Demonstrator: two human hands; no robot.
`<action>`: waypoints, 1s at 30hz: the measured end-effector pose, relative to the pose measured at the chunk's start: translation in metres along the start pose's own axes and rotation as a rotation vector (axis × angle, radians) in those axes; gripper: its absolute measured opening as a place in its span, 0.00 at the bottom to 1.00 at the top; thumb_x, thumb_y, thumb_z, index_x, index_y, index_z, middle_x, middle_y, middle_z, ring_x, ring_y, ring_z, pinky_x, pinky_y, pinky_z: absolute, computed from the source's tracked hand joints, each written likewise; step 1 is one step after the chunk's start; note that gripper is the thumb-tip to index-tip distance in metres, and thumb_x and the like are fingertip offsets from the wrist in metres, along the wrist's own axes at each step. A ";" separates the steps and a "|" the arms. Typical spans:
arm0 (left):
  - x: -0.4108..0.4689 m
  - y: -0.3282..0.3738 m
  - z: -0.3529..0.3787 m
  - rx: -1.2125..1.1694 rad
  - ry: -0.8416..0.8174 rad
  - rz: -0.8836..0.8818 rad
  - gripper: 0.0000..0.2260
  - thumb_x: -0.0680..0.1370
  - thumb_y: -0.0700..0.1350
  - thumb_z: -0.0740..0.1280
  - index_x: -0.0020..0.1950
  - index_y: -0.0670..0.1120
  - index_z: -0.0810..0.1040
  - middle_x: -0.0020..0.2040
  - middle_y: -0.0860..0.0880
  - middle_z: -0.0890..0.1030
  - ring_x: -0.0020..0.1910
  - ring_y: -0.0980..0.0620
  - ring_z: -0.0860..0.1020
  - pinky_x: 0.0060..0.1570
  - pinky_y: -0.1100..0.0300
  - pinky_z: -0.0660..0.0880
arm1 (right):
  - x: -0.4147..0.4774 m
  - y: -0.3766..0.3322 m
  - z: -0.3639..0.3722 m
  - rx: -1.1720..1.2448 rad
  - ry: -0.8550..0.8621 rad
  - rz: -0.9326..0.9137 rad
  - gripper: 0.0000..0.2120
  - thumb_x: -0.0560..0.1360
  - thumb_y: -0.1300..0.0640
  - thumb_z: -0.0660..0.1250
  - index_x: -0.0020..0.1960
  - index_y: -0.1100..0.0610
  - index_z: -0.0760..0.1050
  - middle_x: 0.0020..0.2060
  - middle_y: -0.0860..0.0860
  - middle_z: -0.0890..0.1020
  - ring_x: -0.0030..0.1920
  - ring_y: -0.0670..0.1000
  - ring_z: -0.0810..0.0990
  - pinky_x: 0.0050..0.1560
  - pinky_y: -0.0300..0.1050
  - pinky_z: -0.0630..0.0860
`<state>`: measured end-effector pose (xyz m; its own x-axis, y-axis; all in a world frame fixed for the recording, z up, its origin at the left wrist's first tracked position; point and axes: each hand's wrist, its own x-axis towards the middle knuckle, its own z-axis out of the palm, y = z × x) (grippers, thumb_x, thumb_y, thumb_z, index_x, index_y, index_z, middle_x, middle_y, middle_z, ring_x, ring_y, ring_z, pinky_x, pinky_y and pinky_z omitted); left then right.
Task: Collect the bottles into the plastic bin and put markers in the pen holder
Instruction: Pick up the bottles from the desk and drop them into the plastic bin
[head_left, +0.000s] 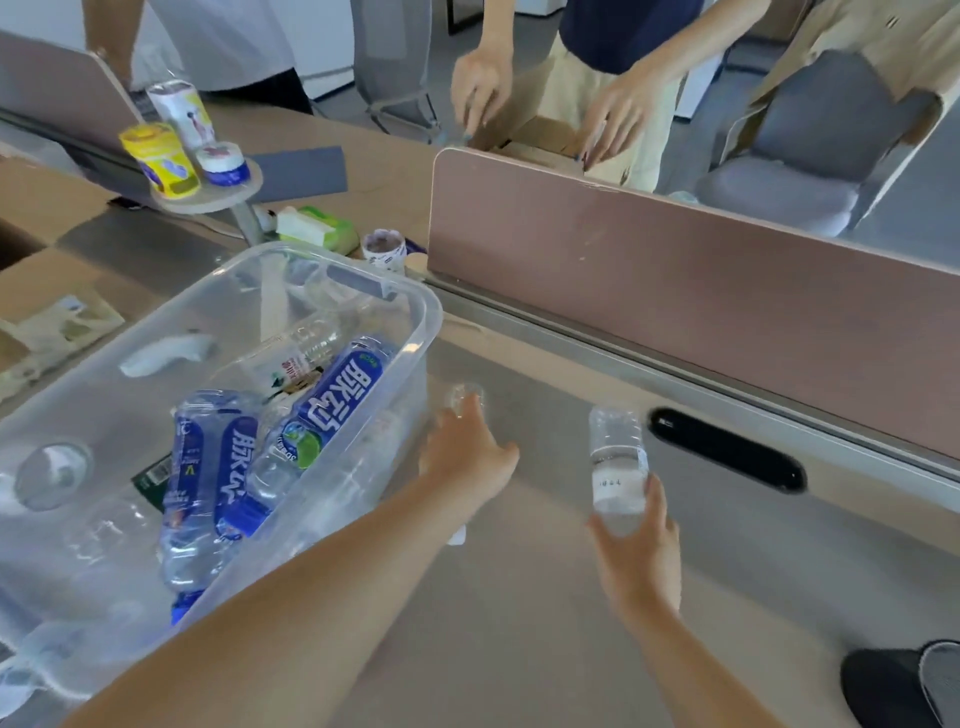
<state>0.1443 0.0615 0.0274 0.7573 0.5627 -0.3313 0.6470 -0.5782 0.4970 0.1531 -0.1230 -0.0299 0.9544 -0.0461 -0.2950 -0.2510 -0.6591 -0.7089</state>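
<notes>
Bin (428, 332), clear plastic, sits at the left of the desk (519, 649), with several blue-label bottles (340, 400) lying loose inside. Left hand (467, 460) wraps a clear bottle (464, 397) just outside the bin's right wall; blurred, grip looks partial. Right hand (641, 556) grasps a small bottle (617, 462) by its lower end, well apart from the bin. Risks: thin plastic slipping from either hold; clear bottle clipping the rim and rolling across the desk; arms crossing at the drop. Markers, pen holder not made out.
</notes>
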 end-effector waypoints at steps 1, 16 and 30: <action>0.006 -0.002 0.011 0.065 -0.026 -0.038 0.37 0.74 0.54 0.67 0.78 0.51 0.51 0.72 0.42 0.64 0.70 0.42 0.66 0.67 0.50 0.67 | -0.004 0.000 -0.007 0.022 -0.002 -0.036 0.39 0.71 0.52 0.70 0.76 0.45 0.53 0.62 0.55 0.72 0.59 0.57 0.74 0.55 0.51 0.72; -0.051 0.031 -0.041 -0.252 -0.094 0.333 0.35 0.71 0.51 0.63 0.74 0.64 0.53 0.55 0.42 0.75 0.47 0.41 0.79 0.44 0.52 0.79 | -0.054 -0.063 -0.082 0.180 0.167 -0.236 0.32 0.67 0.47 0.69 0.68 0.41 0.62 0.54 0.49 0.77 0.55 0.53 0.76 0.52 0.50 0.72; -0.054 -0.137 -0.261 -0.276 0.362 0.352 0.35 0.75 0.49 0.68 0.78 0.50 0.55 0.70 0.49 0.71 0.64 0.50 0.72 0.55 0.61 0.65 | -0.149 -0.235 0.038 0.305 -0.027 -0.381 0.28 0.71 0.49 0.70 0.68 0.46 0.64 0.48 0.47 0.79 0.45 0.51 0.79 0.37 0.44 0.76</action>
<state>-0.0079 0.2644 0.1868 0.8127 0.5592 0.1636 0.2779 -0.6188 0.7348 0.0639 0.0671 0.1559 0.9840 0.1781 0.0078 0.0753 -0.3754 -0.9238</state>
